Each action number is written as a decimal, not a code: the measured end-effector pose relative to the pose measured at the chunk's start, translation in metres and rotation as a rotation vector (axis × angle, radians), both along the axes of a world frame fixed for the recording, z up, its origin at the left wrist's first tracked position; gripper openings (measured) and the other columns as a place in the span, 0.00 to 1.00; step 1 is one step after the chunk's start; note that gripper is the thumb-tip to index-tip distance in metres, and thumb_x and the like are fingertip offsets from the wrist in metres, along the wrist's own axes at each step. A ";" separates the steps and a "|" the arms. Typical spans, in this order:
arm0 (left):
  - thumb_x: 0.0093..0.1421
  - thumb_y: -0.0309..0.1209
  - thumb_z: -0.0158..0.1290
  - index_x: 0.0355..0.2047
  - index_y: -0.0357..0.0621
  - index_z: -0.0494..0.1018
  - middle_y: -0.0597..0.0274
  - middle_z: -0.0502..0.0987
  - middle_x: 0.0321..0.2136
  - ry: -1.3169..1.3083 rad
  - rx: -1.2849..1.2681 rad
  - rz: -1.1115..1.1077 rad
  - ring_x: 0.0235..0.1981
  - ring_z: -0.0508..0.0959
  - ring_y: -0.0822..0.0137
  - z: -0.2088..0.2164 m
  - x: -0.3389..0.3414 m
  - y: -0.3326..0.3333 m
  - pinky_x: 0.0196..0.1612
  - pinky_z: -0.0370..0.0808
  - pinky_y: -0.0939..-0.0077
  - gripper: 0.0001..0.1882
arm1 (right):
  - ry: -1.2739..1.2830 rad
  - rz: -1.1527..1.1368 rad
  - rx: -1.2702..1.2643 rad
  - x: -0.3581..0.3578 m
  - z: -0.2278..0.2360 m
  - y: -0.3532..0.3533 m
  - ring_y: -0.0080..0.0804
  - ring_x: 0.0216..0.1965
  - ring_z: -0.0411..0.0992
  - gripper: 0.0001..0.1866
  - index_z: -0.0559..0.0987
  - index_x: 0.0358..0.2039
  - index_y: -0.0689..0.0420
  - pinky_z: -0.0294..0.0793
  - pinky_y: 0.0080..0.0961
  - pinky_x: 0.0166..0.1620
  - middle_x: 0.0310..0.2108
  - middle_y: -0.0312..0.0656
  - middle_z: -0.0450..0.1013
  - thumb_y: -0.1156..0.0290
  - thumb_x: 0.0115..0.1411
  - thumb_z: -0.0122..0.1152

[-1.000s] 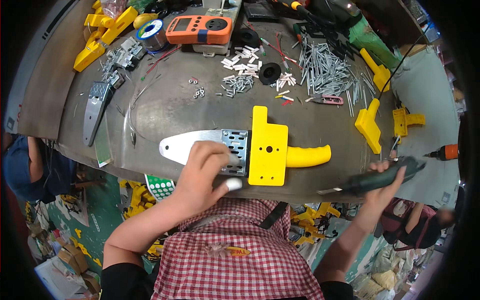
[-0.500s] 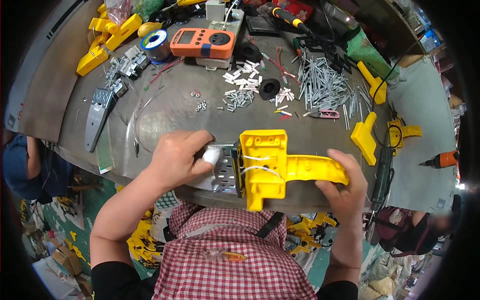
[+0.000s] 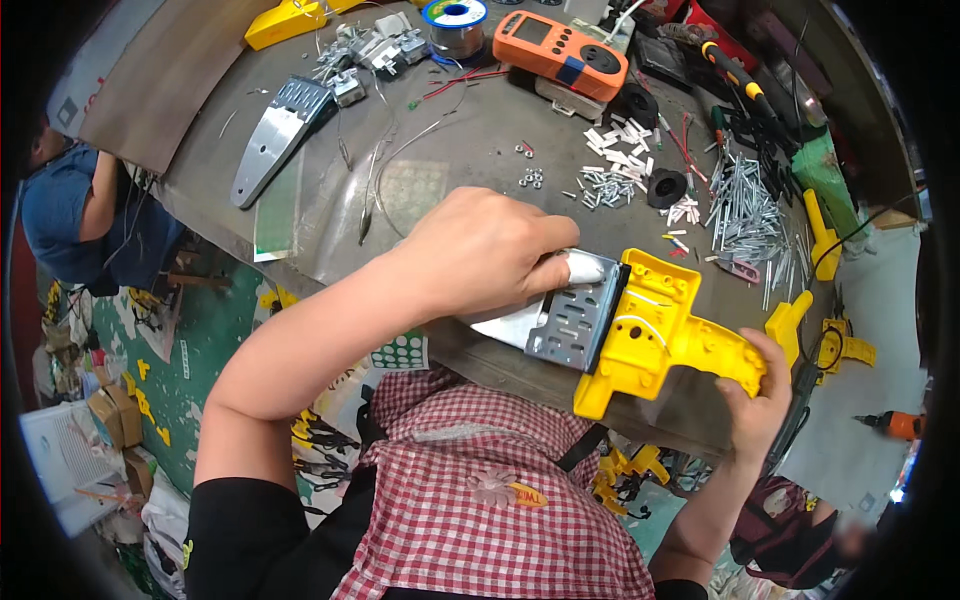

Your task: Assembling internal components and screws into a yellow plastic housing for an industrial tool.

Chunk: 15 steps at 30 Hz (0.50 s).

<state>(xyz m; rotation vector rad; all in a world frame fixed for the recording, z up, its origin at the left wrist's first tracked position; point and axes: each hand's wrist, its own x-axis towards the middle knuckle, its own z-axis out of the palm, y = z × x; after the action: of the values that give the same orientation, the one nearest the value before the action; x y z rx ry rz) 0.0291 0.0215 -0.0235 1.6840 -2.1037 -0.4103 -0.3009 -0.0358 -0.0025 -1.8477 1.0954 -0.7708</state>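
Observation:
Between my hands, over the bench's near edge, is a yellow plastic handle shell (image 3: 636, 362), its hollow inside facing up with thin white wires across it. A slotted metal bracket (image 3: 572, 328) with a dark end plate meets the shell's wide end, and a silver tapered plate (image 3: 508, 326) extends from it to the left. My left hand (image 3: 490, 248) is closed on the bracket's far edge; its thumb has a white wrap, and some fingers are hidden. At the grip's end, my right hand (image 3: 757, 400) is closed around the shell, thumb on the near side.
Another tapered metal plate (image 3: 272, 145) lies at the left. Farther back are a solder spool (image 3: 455, 40), an orange meter (image 3: 560, 55), white sleeves (image 3: 618, 147) and long screws (image 3: 750, 205). Yellow handle parts (image 3: 790, 322) lie at right; an orange-handled tool (image 3: 895, 426) is beyond.
The view has turned, so the bench things sit farther right in the picture. The shell and bracket now slant down to the right. Both hands keep their hold.

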 end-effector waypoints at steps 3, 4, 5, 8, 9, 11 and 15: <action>0.48 0.35 0.57 0.35 0.47 0.74 0.59 0.73 0.26 -0.015 -0.137 -0.049 0.29 0.75 0.54 -0.021 0.008 -0.008 0.32 0.72 0.64 0.13 | 0.340 0.013 -0.037 0.004 -0.021 -0.014 0.34 0.43 0.69 0.28 0.72 0.48 0.59 0.66 0.25 0.48 0.40 0.42 0.70 0.75 0.43 0.68; 0.47 0.33 0.57 0.36 0.47 0.74 0.58 0.73 0.27 -0.011 -0.326 -0.049 0.30 0.74 0.53 -0.022 0.009 -0.009 0.33 0.72 0.64 0.14 | 0.527 0.062 -0.018 0.013 -0.016 -0.017 0.39 0.45 0.70 0.27 0.74 0.47 0.58 0.66 0.27 0.49 0.41 0.42 0.71 0.75 0.42 0.66; 0.46 0.31 0.58 0.37 0.47 0.74 0.57 0.73 0.29 -0.009 -0.514 -0.047 0.32 0.74 0.52 -0.020 0.012 -0.007 0.35 0.72 0.63 0.15 | 0.523 0.075 -0.012 0.020 -0.015 -0.012 0.39 0.45 0.70 0.27 0.74 0.47 0.58 0.66 0.27 0.49 0.41 0.42 0.71 0.75 0.42 0.66; 0.48 0.25 0.57 0.36 0.42 0.72 0.59 0.73 0.29 0.230 -0.507 0.234 0.31 0.75 0.60 -0.017 0.027 0.047 0.33 0.72 0.72 0.13 | 0.465 -0.023 -0.541 0.043 -0.005 0.013 0.42 0.44 0.69 0.24 0.76 0.44 0.57 0.66 0.36 0.50 0.41 0.42 0.71 0.77 0.42 0.64; 0.50 0.24 0.56 0.36 0.41 0.72 0.59 0.73 0.29 0.352 -0.494 0.364 0.29 0.75 0.63 -0.025 0.033 0.074 0.32 0.72 0.74 0.11 | 0.455 -0.023 -0.537 0.053 0.000 0.022 0.42 0.44 0.69 0.24 0.76 0.44 0.57 0.66 0.36 0.50 0.41 0.42 0.71 0.77 0.42 0.64; 0.54 0.22 0.54 0.35 0.38 0.69 0.61 0.73 0.26 0.598 -0.385 0.703 0.26 0.74 0.72 -0.059 0.033 0.134 0.31 0.71 0.79 0.08 | 0.190 0.351 -0.362 0.078 0.004 0.049 0.42 0.44 0.69 0.20 0.76 0.41 0.57 0.67 0.38 0.49 0.41 0.42 0.71 0.76 0.43 0.64; 0.56 0.22 0.54 0.39 0.36 0.68 0.65 0.75 0.30 0.980 0.034 0.913 0.31 0.74 0.76 -0.090 -0.001 0.180 0.36 0.72 0.82 0.10 | 0.008 0.765 -0.281 0.176 -0.014 0.071 0.43 0.41 0.70 0.13 0.75 0.35 0.60 0.70 0.33 0.44 0.37 0.45 0.70 0.78 0.47 0.62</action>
<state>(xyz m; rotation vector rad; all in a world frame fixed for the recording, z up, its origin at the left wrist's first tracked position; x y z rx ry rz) 0.0286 0.2012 -0.1135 1.7214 -0.5668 -0.7424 -0.1247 0.0350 -0.0163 -2.2731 0.2199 -0.4661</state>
